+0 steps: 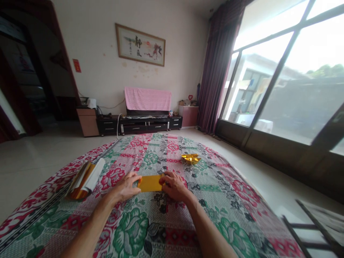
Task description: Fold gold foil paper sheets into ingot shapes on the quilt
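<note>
A flat golden-yellow strip of paper (151, 183) lies level between both hands, just over the patterned tablecloth. Its left end is gripped by my left hand (125, 187), fingers curled at the edge. My right hand (174, 186) pinches the other end, with fingers bent over the paper. Beyond the right hand, folded shiny gold foil pieces (191, 158) rest on the cloth. To the left sits a loose stack of gold and white paper sheets (85, 180), partly curled.
The round table has a red, green and grey floral cloth (131, 229). A dark-framed chair or rack (309, 226) stands at the lower right. Farther back are a low black cabinet (146, 125), a pink cloth (147, 98) and a large window at the right.
</note>
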{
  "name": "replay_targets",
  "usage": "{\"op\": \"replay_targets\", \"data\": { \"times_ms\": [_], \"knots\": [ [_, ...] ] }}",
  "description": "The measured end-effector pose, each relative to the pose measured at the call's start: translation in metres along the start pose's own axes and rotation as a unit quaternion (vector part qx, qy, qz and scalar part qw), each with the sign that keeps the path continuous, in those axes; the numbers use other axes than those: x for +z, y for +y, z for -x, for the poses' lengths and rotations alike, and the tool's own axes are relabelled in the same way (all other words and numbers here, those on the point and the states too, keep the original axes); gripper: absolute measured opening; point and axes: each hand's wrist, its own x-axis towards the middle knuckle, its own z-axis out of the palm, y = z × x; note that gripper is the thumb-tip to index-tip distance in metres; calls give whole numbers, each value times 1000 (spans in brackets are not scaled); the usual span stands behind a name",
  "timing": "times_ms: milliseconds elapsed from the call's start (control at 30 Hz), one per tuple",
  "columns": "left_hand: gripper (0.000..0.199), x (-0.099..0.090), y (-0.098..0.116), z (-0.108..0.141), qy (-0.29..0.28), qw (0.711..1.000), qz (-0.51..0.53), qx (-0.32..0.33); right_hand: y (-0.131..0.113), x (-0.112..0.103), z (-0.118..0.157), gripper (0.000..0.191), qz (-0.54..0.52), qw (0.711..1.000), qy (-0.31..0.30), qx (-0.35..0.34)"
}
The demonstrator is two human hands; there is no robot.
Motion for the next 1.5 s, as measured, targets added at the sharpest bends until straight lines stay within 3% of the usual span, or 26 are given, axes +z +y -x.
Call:
{"op": "replay_targets", "data": {
  "times_ms": [467, 700, 867, 1200, 1500],
  "knots": [
    [42, -2, 0, 2, -8, 1000, -2, 8, 3, 0, -5, 37, -22, 999, -9, 26],
    [40, 0, 1, 0, 2, 1000, -30, 9, -12, 14, -8, 32, 29, 991, 95, 93],
    [39, 1, 1, 1, 3, 999, -37, 20, -13, 19, -10, 33, 36, 986, 123, 110],
    [47, 3, 19, 0, 28, 995, -82, 53, -15, 16, -12, 51, 36, 992, 90, 84],
    [62, 5, 14, -4, 27, 997, -35, 68, -19, 15, -11, 43, 54, 996, 63, 30]
  ]
}}
